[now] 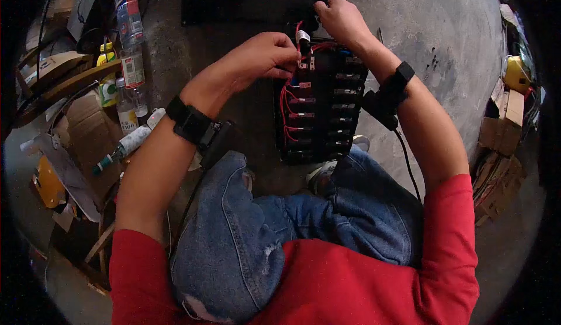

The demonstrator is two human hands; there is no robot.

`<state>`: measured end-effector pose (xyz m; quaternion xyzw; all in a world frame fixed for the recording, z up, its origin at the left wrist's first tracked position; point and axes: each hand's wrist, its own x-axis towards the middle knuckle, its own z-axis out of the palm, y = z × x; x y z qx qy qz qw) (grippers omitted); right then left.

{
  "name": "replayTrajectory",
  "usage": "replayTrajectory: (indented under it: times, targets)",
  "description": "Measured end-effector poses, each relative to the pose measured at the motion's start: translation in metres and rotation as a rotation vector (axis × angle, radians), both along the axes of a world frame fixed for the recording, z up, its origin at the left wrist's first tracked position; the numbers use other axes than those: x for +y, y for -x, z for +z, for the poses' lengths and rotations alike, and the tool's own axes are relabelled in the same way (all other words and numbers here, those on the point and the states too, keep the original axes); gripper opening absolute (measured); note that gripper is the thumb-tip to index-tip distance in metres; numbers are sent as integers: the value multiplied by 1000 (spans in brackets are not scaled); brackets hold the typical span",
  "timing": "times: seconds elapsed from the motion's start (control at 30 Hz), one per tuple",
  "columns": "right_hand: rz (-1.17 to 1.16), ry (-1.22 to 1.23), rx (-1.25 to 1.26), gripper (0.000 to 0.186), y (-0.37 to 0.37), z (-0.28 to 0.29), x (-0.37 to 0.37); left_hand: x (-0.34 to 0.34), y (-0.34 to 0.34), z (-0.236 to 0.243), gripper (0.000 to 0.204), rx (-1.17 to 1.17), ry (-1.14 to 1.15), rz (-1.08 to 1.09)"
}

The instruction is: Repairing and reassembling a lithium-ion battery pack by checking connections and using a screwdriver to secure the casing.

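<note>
While L hand [266, 56] fingers pinch 1 red wire [300, 35], R hand [342, 21] fingers grip 1 black panel [321, 109].

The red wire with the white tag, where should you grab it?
Probably just below the white tag on the red wire, pinching from the left as the left hand does: that stretch stands free above the black panel.
</note>
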<state>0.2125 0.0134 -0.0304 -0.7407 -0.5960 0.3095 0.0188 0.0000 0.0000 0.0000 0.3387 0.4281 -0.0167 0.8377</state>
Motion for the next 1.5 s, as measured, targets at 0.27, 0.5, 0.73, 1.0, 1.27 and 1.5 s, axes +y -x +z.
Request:
replayTrajectory:
  times: [0.27, 0.5, 0.73, 1.0, 1.27, 1.5]
  targets:
    - [14, -17, -8, 46, 1, 4, -4, -2, 1, 3, 16, 8, -22, 5]
    - [1, -10, -7, 46, 3, 3, -4, -3, 2, 6, 19, 54, -62, 4]
    - [6, -4, -9, 46, 2, 2, -5, -1, -2, 5, 23, 108, -128, -26]
    - [8, -2, 16, 46, 2, -2, -6, -5, -5, 8, 24, 120, -60, -6]
    - [-20, -73, -3, 46, 4, -7, -13, -5, -4, 1, 25, 98, 6, 14]
    - [-46, -31, -2, 42, 3, -11, -12, -10, -4, 4, 24, 103, 12, 69]
